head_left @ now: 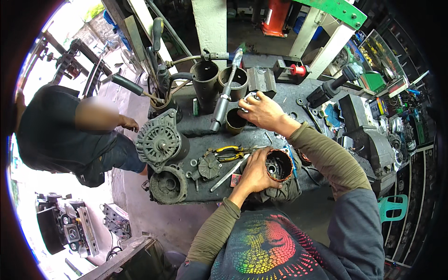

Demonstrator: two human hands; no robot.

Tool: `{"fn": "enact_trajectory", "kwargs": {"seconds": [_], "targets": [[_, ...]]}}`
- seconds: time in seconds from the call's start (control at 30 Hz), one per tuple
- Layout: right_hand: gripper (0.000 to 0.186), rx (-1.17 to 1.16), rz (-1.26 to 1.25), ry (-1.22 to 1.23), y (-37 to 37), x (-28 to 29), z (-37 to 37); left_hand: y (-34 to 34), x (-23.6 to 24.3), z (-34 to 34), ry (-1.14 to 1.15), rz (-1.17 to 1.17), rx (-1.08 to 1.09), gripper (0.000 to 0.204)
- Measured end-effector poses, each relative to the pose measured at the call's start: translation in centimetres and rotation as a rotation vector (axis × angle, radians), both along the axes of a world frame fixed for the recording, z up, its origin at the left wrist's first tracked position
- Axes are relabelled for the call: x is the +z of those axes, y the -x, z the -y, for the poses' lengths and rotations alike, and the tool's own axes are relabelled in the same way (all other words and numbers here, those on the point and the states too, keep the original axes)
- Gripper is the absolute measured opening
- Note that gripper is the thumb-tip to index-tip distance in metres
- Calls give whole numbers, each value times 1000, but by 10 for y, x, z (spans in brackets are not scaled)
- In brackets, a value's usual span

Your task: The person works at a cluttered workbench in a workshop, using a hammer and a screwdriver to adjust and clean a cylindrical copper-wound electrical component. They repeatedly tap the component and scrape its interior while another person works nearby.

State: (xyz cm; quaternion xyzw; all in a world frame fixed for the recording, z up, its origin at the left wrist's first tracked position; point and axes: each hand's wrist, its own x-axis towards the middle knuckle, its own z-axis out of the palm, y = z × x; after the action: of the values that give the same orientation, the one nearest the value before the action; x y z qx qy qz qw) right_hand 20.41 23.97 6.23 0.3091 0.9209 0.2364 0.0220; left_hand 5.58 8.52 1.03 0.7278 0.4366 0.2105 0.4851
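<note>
My left hand [255, 172] grips a round metal housing [278, 165] with copper windings around its open top, resting over a dark rag [284, 192]. My right hand [257, 108] is curled above an open dark can [235, 123], around a small pale object too hidden to name. A long metal bar with a sleeve [220, 112] lies just left of it. Yellow-handled pliers [228, 151], a small round cover [209, 166] and a thin metal strip [223, 182] are near my left hand. A finned alternator part [157, 142] and a round cast housing [167, 186] stand at the bench's left.
Another person [60, 135] in dark clothing stands left of the bench [205, 136]. Tall metal cylinders [204, 84] with tools stand at the back beside a white post [210, 28]. A vise-like block [361, 140], wrenches [311, 116] and parts crowd the right. A green chair [392, 207] is lower right.
</note>
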Motion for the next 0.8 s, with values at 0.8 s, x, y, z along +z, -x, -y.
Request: {"fn": "enact_trajectory", "kwargs": {"seconds": [0.8], "targets": [[59, -741, -1845, 1382, -81, 11, 195, -12, 13, -3, -39, -115, -59, 128]]}}
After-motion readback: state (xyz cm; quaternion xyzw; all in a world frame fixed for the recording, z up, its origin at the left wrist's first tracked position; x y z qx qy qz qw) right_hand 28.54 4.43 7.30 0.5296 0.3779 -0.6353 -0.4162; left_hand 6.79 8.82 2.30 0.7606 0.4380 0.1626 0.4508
